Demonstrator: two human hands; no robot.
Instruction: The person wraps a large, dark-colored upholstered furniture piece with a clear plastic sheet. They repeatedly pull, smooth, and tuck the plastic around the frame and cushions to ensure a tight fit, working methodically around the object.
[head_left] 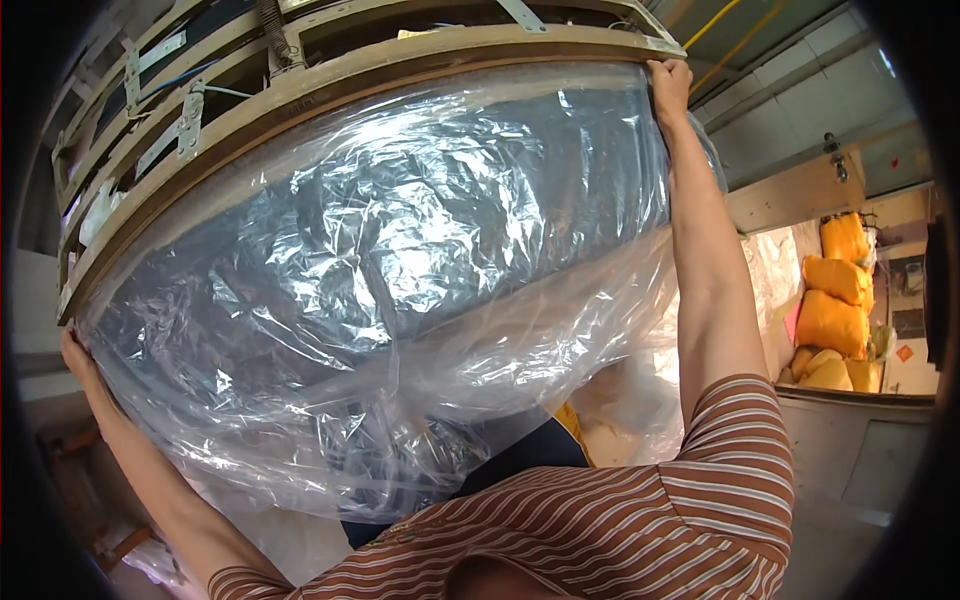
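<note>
A large crinkled sheet of clear plastic film (420, 230) spreads before me, bright with reflections, over a dark bluish-grey surface. My right hand (671, 88) is closed at the film's far right corner, against the wooden frame's edge. My left hand (78, 352) is at the film's far left corner, its fingers curled and partly hidden below the frame's end. Both arms are stretched wide. The near part of the film hangs in loose folds toward my body, across dark clothing.
A slatted wooden frame (290, 85) with metal brackets and a spring runs along the film's far edge. At the right, stacked orange bundles (836, 300) show beyond a wooden board (785, 195). Yellow cables (712, 28) pass at the upper right.
</note>
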